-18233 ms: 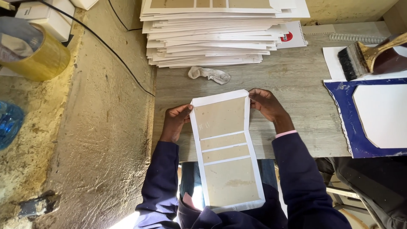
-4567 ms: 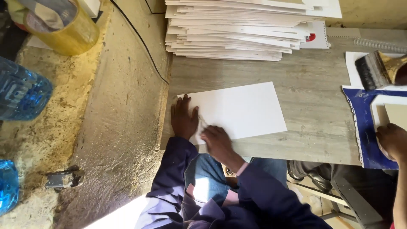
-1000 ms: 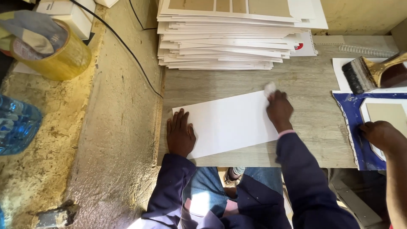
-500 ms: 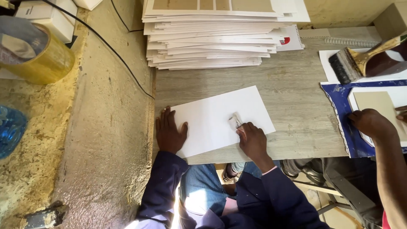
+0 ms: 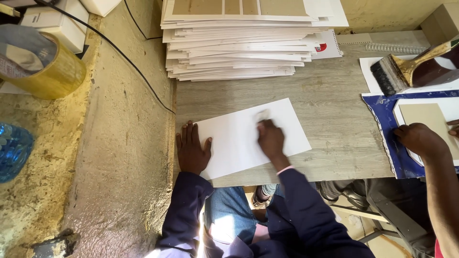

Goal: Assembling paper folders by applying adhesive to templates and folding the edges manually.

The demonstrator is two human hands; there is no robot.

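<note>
A white sheet [image 5: 239, 138] lies flat on the grey wooden table [image 5: 334, 129], slightly turned. My left hand [image 5: 192, 149] rests flat on the sheet's left edge with the fingers stretched out. My right hand [image 5: 271, 139] presses on the middle of the sheet, closed around a small pale cloth wad [image 5: 262, 115] that is blurred by motion. Both dark blue sleeves reach in from below.
A tall stack of white-edged boards [image 5: 239, 43] stands at the table's back. At the right, another person's hand [image 5: 420, 138] rests on a brown card over a blue sheet [image 5: 382, 124], beside a brush [image 5: 401, 69]. A tape roll [image 5: 43, 67] and a cable [image 5: 138, 62] lie on the concrete ledge at left.
My right hand with the cloth swept from the sheet's far right corner to its near right part, then back up to the middle. My left hand stayed on the left edge.
</note>
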